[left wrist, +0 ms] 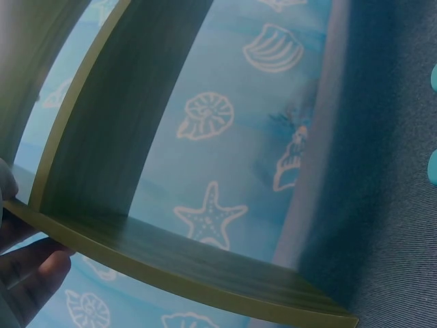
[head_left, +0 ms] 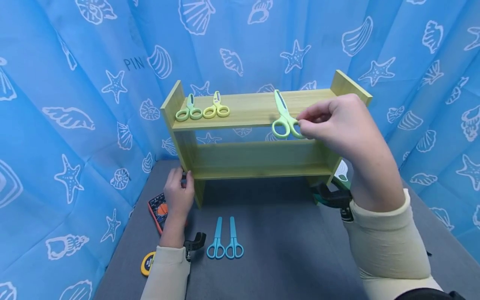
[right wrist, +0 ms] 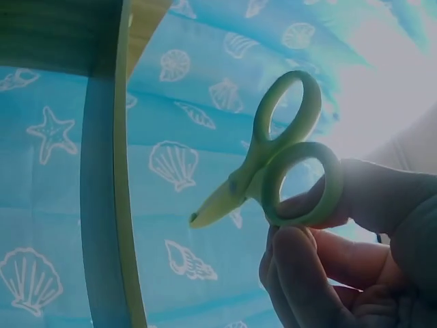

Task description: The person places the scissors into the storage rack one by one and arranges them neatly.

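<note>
My right hand (head_left: 337, 121) pinches light green scissors (head_left: 283, 116) by one finger loop, blades pointing up, in front of the upper board of a wooden shelf (head_left: 262, 173). In the right wrist view, thumb and fingers close on the lower loop of the scissors (right wrist: 300, 184). My left hand (head_left: 179, 191) grips the left side panel of the shelf; in the left wrist view its fingers (left wrist: 41, 280) lie on one face of that panel. Green scissors (head_left: 189, 109) and yellow scissors (head_left: 216, 107) rest side by side at the upper board's left end.
Two blue scissors (head_left: 215, 246) lie on the grey tabletop (head_left: 277, 250) before the shelf. Left of them are a multimeter (head_left: 161, 210) and a yellow tape measure (head_left: 147, 263). Something white and green (head_left: 342, 171) shows behind the shelf's right leg. Blue shell-print curtains (head_left: 240, 41) surround the table.
</note>
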The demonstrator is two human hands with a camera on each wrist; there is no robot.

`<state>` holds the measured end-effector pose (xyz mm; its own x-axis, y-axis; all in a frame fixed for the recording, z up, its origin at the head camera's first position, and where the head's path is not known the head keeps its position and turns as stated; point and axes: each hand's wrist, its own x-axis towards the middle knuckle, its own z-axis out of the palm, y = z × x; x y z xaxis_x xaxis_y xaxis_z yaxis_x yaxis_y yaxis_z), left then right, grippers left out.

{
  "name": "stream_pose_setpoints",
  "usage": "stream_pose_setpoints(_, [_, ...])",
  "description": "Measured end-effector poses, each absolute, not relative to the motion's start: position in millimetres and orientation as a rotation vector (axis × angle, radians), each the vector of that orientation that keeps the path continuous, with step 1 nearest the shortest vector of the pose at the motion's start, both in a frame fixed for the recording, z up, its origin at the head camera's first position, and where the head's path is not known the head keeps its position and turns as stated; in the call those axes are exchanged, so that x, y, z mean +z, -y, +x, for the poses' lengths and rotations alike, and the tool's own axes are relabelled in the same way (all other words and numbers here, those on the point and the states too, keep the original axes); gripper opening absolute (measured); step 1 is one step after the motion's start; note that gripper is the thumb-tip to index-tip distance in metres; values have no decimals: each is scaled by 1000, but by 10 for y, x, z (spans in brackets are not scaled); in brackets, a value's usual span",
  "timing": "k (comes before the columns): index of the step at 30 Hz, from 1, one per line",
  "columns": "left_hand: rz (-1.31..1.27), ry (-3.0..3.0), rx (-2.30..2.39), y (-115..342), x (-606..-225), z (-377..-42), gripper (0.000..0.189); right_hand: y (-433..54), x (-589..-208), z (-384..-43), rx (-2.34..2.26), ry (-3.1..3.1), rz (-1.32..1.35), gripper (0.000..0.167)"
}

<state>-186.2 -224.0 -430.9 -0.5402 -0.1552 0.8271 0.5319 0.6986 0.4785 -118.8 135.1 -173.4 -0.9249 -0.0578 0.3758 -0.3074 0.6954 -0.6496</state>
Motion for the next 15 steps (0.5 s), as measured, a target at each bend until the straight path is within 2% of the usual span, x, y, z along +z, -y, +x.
stream_pose_setpoints(8, [-288, 1945, -904, 2217, -4319, -1879, 16, -1115, -1457, -1560, 1014, 2695, 294, 22])
stream_pose_setpoints(15, [-287, 1959, -887, 2224, -4310, -1855, 17, -842, -1371, -1974, 926, 2797, 347, 23])
